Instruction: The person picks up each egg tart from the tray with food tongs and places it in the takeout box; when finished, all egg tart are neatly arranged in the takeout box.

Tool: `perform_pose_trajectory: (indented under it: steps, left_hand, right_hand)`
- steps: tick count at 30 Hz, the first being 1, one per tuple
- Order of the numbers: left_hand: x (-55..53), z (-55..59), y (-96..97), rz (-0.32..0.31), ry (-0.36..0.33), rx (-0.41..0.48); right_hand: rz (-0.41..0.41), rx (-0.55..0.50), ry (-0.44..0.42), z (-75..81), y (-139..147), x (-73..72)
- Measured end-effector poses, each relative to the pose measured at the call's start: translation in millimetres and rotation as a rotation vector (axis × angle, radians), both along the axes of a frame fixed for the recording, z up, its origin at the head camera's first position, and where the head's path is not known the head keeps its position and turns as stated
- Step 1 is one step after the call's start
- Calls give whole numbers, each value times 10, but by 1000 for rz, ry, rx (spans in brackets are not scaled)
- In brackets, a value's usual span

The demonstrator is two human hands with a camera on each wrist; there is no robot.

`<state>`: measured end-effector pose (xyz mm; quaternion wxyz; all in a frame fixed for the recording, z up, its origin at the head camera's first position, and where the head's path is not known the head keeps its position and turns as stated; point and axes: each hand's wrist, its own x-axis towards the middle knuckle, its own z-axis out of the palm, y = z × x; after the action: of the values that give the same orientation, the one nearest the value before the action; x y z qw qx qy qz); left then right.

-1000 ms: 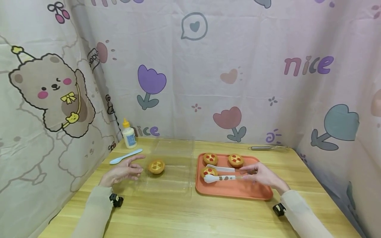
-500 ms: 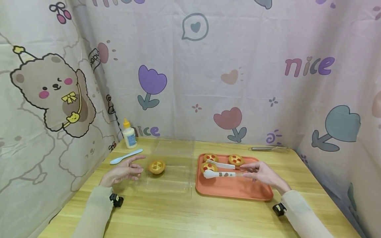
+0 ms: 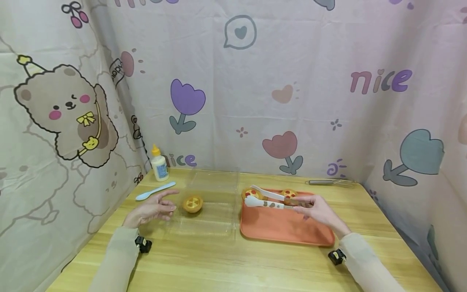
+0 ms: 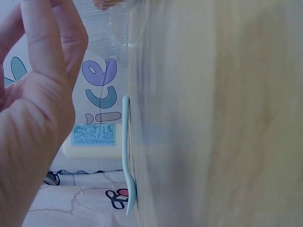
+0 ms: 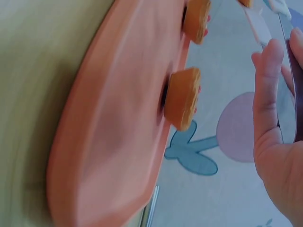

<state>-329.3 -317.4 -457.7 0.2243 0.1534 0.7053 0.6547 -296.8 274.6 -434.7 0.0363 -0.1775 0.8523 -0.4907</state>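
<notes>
My right hand (image 3: 317,209) grips a pair of tongs (image 3: 268,204) with white tips and brown-spotted arms. Between the tips is a small tart (image 3: 249,193) with red dots, raised over the back left of the orange tray (image 3: 281,227). Another red-dotted tart (image 5: 182,99) sits on that tray, and a further tart (image 5: 196,21) shows beyond it in the right wrist view. My left hand (image 3: 151,211) holds nothing, its fingers loosely spread by the left side of a clear plastic box (image 3: 215,227). Inside the box lies a tart (image 3: 192,204) with a yellow wedge-patterned top.
A pale blue spatula (image 3: 155,191) lies behind my left hand, near a white glue bottle (image 3: 159,166) with a yellow cap. At the back right lies a metal whisk (image 3: 330,182). A patterned curtain (image 3: 233,93) hangs around the table.
The tongs in my right hand have closed on the front left tart and risen with it from the tray, tips now further back. My left hand has stayed in place.
</notes>
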Motion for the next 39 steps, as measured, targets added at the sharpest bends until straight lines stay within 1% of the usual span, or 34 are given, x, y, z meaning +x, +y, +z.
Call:
perform_pose_trajectory:
  steps: [4,6,9,12,13,15,22,25,32,39]
  left_hand:
    - [-4,-1,3,-4,-4,4]
    - [-3,-1,5,-3,-4,3]
    - [-6,-3,8,-5,-5,1]
    - [-18,1,16,-9,-5,7]
    - [-26,2,18,-12,-4,8]
    - [-34,9,24,-16,-2,8]
    - [-31,15,29,-17,-13,14]
    - [-32,26,33,-17,-1,14]
    - [-25,44,9,-21,37,-6]
    - [-23,19,-6,-46,27,15]
  right_hand:
    - [-12,-40,-8,28,-89,6]
    - [-18,-40,-10,80,-156,45]
    - [-37,-39,-17,94,-220,53]
    - [-59,-45,-25,90,-272,52]
    - [-63,-52,-30,57,-269,27]
    - [-70,-58,-28,52,-302,29]
    - [-33,-29,-13,15,-426,8]
    - [-30,-10,-5,7,-484,3]
    - [-22,-64,-22,-18,-693,-27]
    - [10,-85,-49,-66,-875,-40]
